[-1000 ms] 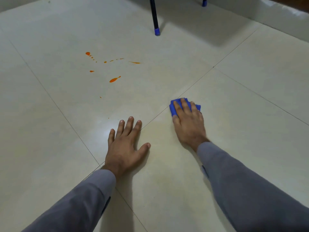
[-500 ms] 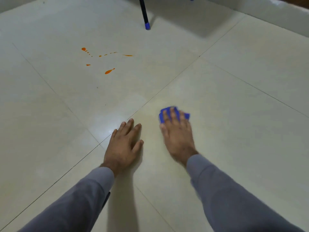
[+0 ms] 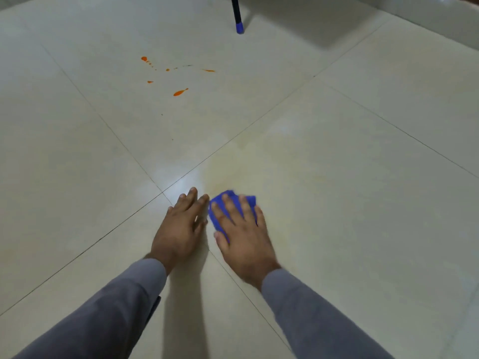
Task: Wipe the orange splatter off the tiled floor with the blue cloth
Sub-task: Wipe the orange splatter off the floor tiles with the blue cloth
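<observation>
Right hand (image 3: 243, 237) presses a crumpled blue cloth (image 3: 234, 203) flat-fingered onto glossy floor (image 3: 337, 203); left hand (image 3: 178, 226) lies open; teardrop orange splatter (image 3: 180, 92) far off.

- Floor (image 3: 363, 177): pale cream tiles, smooth and glossy, with a bright sheen patch by the near joint; thin dark grout lines.
- Splatter (image 3: 180, 92): orange, looks wet, slightly shiny.
- Cloth (image 3: 216, 207): blue, soft matt fabric, bunched.
- Sleeves (image 3: 108, 314): grey woven cloth, matt.
- Leg (image 3: 236, 9): dark, smooth, maybe metal; blue cap (image 3: 239, 27), plastic-looking.
</observation>
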